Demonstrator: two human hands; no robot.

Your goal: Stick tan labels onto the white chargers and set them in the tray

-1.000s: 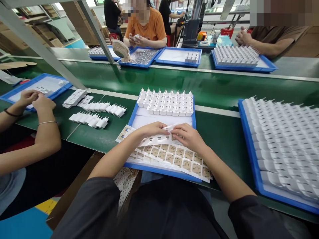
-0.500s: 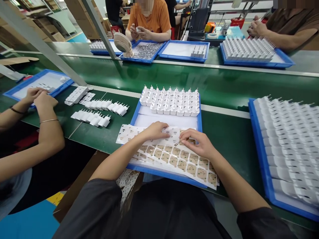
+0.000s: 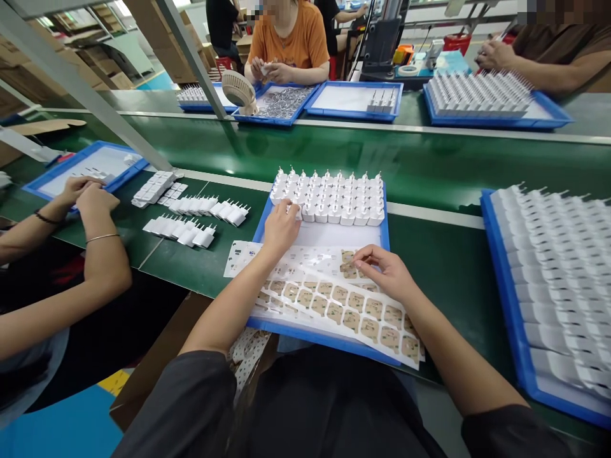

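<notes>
In the head view my left hand (image 3: pixel 282 226) reaches to the front left of the rows of white plug adapters (image 3: pixel 341 202), which stand pins up in a blue tray (image 3: pixel 323 235). Its fingers are closed round an adapter at the end of the front row, partly hidden by them. My right hand (image 3: pixel 386 272) is over the sticker sheets, thumb and forefinger pinched beside tan stickers (image 3: pixel 348 266); whatever is between the fingertips is too small to make out. A sheet of tan square stickers (image 3: pixel 341 304) lies on other sheets across the tray's near part.
At the right stands a blue tray (image 3: pixel 501 280) packed with white adapters. Loose adapters (image 3: pixel 184 232) lie on the green bench to the left, near a co-worker's hands (image 3: pixel 90 194). Across the bench are more trays (image 3: pixel 353 102), a small fan (image 3: pixel 238 92) and other people.
My left hand has moved from the sticker sheets forward to the adapters. The right hand has shifted slightly right; the small sticker seen at its fingertips no longer shows clearly.
</notes>
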